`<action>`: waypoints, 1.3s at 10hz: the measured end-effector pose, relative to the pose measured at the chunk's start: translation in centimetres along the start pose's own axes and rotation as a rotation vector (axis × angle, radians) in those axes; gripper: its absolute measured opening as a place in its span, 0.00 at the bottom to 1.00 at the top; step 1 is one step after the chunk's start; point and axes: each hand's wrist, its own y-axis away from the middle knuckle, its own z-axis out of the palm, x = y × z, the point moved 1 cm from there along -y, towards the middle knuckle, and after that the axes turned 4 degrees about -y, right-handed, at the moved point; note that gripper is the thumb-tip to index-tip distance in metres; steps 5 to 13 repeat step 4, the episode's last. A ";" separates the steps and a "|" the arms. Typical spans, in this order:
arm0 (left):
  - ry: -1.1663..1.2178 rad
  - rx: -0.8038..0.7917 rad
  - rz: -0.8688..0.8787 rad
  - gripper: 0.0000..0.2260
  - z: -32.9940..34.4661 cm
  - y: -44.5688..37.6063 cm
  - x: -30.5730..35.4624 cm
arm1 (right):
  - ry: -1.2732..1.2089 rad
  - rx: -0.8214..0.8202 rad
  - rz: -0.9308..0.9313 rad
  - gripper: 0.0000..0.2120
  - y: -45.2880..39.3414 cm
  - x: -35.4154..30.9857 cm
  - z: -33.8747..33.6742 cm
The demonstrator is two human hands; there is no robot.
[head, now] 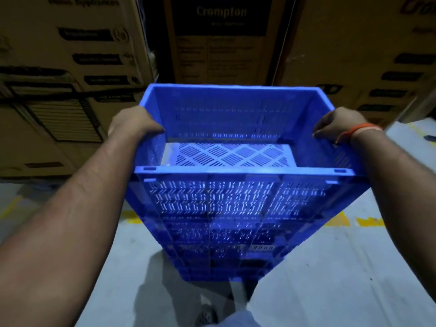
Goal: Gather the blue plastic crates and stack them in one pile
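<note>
A: Top crate (236, 128) sits at centre frame, on a pile (221, 239) of more blue crates running down toward 6 o'clock. Cartons (70, 67) stand behind, from 9 round to 3 o'clock.

B: Hands?

A: Left hand (132, 122) at 9 o'clock of the crate, curled over the short-side rim. Right hand (339, 125) at 3 o'clock, same hold, orange band (361, 131) on the wrist. Thumbs lie inside the walls; fingers outside, mostly hidden.

B: Seated, or in the air?

A: Cannot tell. Near rim looks level and square with the pile below.

B: Then the advice, by my reckoning: keep both sides even, check the corners line up with the crate beneath, lower straight.

A: Agreed. Also press lightly before letting go; a tall pile on this floor (330, 279) could rock if one corner rides high.
</note>
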 end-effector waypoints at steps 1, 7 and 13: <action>-0.017 -0.018 0.002 0.25 -0.1 0.5 0.4 | 0.027 0.001 0.004 0.02 0.2 0.2 -0.1; 0.011 0.256 0.241 0.19 -2.6 2.4 7.0 | 0.148 0.204 -0.120 0.21 -0.5 -2.7 -1.6; 0.011 0.256 0.241 0.19 -2.6 2.4 7.0 | 0.148 0.204 -0.120 0.21 -0.5 -2.7 -1.6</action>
